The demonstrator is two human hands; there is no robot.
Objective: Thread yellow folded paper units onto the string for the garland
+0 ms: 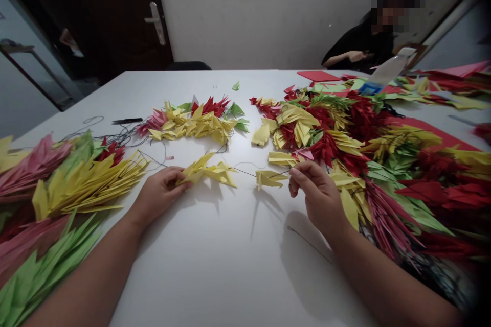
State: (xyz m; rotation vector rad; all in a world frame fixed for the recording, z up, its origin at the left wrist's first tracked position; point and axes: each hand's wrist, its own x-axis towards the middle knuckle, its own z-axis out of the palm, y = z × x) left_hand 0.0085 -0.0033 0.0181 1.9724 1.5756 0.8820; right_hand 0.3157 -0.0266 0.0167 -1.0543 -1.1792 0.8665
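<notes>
Yellow paper cranes (209, 169) sit in the middle of the frame on the white table (215, 265). My left hand (159, 194) pinches them tight. My right hand (316, 194) pinches a thin thread (245, 172) with one more yellow crane (270, 179) on it. Big colorful paper piles (383, 163) fill the right side.

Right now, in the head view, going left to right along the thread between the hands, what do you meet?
Left hand → yellow crane cluster → thread → single yellow crane → right hand.
</notes>
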